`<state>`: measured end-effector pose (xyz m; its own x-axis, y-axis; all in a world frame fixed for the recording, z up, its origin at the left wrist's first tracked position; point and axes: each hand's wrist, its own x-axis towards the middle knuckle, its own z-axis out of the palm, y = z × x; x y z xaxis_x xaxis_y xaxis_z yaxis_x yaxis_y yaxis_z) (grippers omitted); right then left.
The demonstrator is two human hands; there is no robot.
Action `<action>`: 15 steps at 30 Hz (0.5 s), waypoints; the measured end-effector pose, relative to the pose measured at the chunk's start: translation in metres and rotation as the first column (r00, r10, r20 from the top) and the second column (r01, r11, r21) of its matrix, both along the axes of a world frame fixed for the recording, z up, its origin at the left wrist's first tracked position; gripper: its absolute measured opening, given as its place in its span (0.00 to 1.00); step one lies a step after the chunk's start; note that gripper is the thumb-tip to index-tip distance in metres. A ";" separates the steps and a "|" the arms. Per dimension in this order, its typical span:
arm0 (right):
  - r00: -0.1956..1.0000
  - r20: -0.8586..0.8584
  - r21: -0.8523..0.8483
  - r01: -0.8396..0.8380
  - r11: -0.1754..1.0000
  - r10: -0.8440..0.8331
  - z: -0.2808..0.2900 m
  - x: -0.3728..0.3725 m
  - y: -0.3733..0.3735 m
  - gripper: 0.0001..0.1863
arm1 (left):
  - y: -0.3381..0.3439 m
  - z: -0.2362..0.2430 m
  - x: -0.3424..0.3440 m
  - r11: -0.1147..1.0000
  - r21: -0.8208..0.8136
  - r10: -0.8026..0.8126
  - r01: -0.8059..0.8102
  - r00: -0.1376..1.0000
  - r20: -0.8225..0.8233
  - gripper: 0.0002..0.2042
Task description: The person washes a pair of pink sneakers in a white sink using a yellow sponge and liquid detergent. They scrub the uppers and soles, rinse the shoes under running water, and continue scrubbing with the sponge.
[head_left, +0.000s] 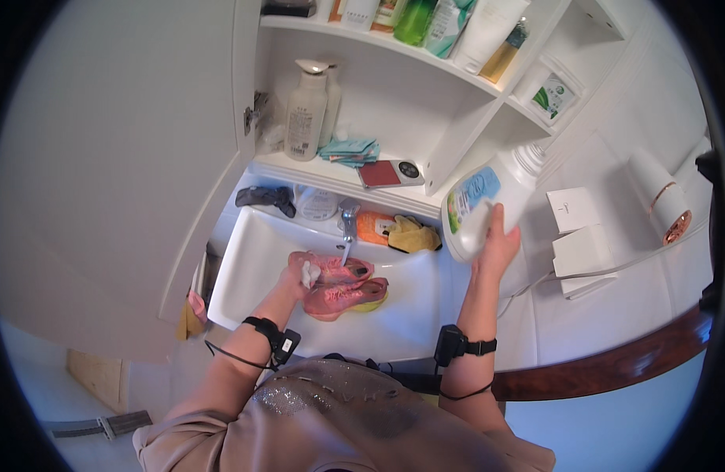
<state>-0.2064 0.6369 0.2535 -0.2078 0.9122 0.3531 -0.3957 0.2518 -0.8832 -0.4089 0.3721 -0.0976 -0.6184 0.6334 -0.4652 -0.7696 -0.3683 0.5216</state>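
Head view: pink shoes in basin, white btl in R hand

Pos. of work: two pink shoes (331, 299) lay side by side in the white basin (413, 307), below the faucet (348, 218). L hand (295, 281) was at the L end of the upper shoe, w/ a small white clump (309, 274) at its fingers; clump material unclear. Could not tell whether L fingers were closed on shoe or clump.

R hand (498, 245) gripped a large white btl (513, 185) w/ blue label, thumb side visible. Btl was held up near the R side of basin, tilted, cap end toward upper R.

Back ledge, L to R: dark cloth item (265, 199), white container (317, 204), orange pack (370, 227), yellow cloth item (413, 235) just beside it.

Cabinet shelf above: pump btl (306, 114), blue packets (349, 149), red-backed phone (382, 174) lying flat. Upper shelf: green btl (415, 22) among other btls & tubes.

Far R: white boxes (580, 256), near a white cylindrical appliance (652, 189). Each forearm wore a black strap-on unit (452, 346).
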 end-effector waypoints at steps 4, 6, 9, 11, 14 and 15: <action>0.992 0.127 0.013 -0.006 1.000 0.004 -0.016 0.048 -0.018 0.15 | -0.001 0.010 0.003 0.997 0.080 -0.012 0.008 0.999 0.050 0.14; 0.947 0.321 0.015 -0.023 1.000 0.017 -0.034 0.067 -0.024 0.15 | 0.000 0.017 0.008 0.998 0.059 0.006 -0.010 0.997 0.072 0.14; 0.832 0.540 0.019 -0.160 0.987 0.125 -0.082 0.083 -0.035 0.17 | -0.002 0.027 0.013 0.999 0.042 -0.004 -0.003 0.986 0.169 0.14; 0.712 0.680 0.008 -0.251 0.968 0.179 -0.117 0.084 -0.045 0.18 | -0.002 0.035 0.017 0.989 0.150 -0.039 0.012 0.984 0.177 0.14; 0.528 0.817 -0.034 -0.361 0.932 0.234 -0.156 0.074 -0.063 0.22 | 0.001 0.048 0.024 0.974 0.223 -0.020 -0.028 0.978 0.210 0.18; 0.449 0.859 -0.063 -0.382 0.922 0.246 -0.163 0.071 -0.070 0.24 | 0.003 0.053 0.027 0.968 0.250 -0.020 -0.033 0.978 0.206 0.19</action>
